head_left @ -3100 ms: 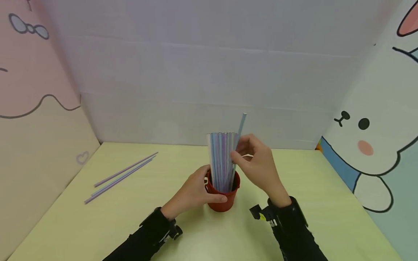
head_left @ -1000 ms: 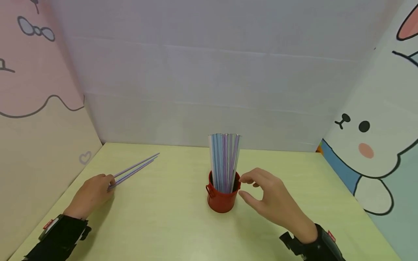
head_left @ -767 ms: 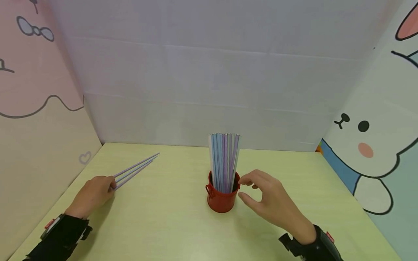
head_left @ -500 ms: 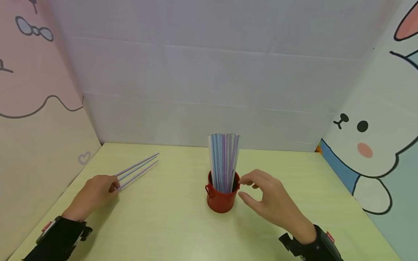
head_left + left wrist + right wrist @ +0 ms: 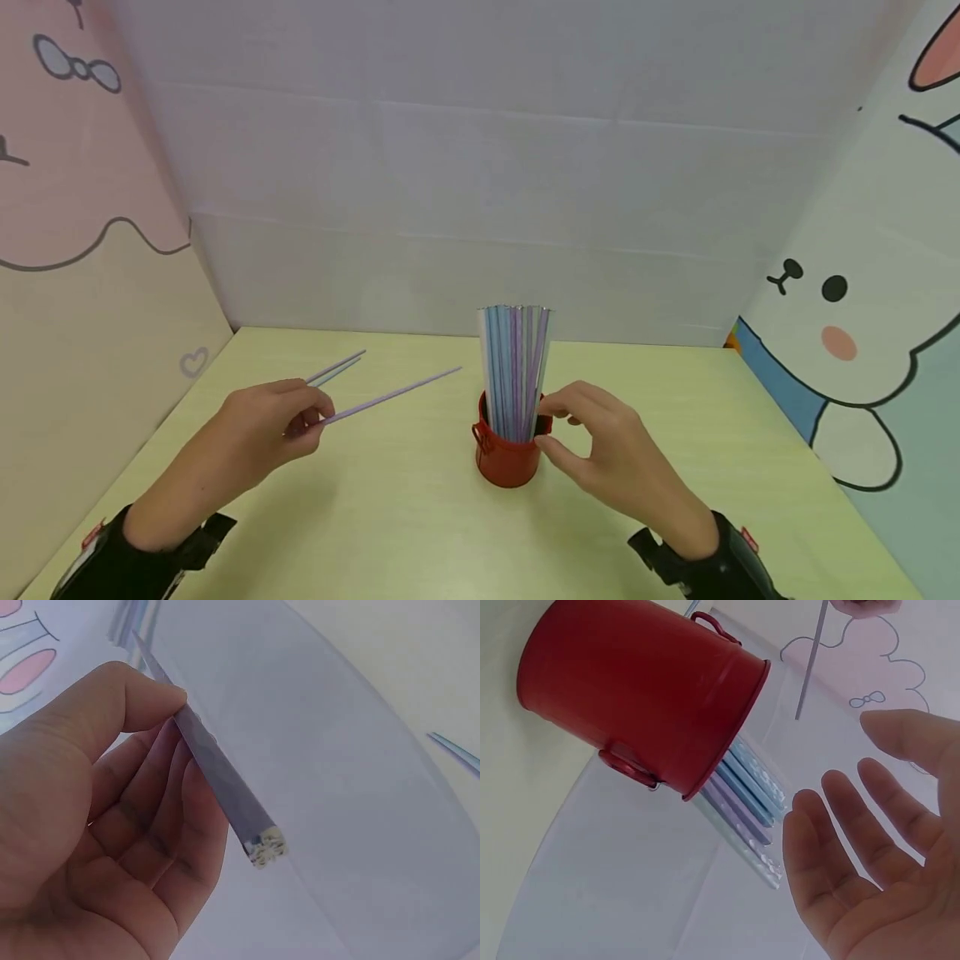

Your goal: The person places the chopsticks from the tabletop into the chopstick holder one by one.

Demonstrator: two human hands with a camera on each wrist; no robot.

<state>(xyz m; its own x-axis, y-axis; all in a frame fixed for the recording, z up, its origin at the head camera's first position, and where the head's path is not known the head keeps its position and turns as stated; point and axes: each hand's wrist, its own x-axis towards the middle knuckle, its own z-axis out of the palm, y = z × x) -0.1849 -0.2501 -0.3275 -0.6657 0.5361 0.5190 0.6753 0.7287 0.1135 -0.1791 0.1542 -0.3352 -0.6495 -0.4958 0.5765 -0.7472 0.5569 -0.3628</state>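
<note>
My left hand (image 5: 258, 425) pinches one thin purple stick (image 5: 397, 392) between thumb and fingers, its far end slanting up toward the middle of the table. In the left wrist view the stick (image 5: 225, 780) has flat sides and a pale, rough, squared end. A small red bucket (image 5: 507, 462) with side handles stands mid-table, holding a tight bundle of pastel sticks (image 5: 513, 367) upright. At the bucket's right rim is my right hand (image 5: 607, 437), fingers relaxed, thumb apart, nothing held; the right wrist view shows its fingers (image 5: 855, 832) beside the bundle's ends.
Two more sticks (image 5: 337, 367) lie on the pale yellow table (image 5: 420, 517) behind my left hand, which partly hides them. A white wall (image 5: 465, 183) closes off the back, and panels with cartoon drawings stand at left and right.
My left hand let go of the bucket, reached to the sticks at left, separated one purple stick and brought it rightward off the table. My right hand released a blue stick and came down beside the bucket.
</note>
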